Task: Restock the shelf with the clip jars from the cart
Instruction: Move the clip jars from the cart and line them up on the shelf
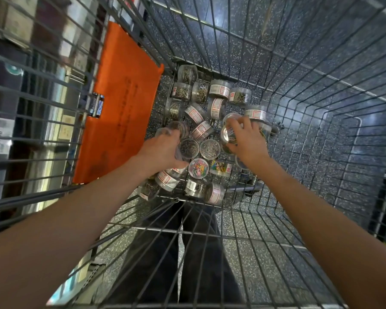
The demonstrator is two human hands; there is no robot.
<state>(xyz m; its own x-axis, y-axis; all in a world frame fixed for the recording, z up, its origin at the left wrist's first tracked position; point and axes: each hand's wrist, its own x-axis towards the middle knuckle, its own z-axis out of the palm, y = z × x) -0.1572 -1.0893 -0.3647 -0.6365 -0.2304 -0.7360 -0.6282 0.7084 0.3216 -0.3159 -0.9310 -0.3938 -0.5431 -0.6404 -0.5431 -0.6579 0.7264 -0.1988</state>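
Note:
Several clear plastic clip jars lie jumbled on the floor of a wire cart (298, 121); some stand upright, some lie on their sides. Both my arms reach down into the cart. My left hand (159, 150) curls round a jar of dark clips (188, 148) at the left of the heap. My right hand (246, 141) grips a jar of coloured clips (228, 134) at the right side. A jar of pastel clips (198, 168) stands between my wrists, untouched.
An orange sheet (118, 112) hangs inside the cart's left wall. Shelving with goods (31, 85) runs past the cart on the left, blurred. Speckled floor shows through the wire mesh, and my dark trousers (187, 253) are below the near wall.

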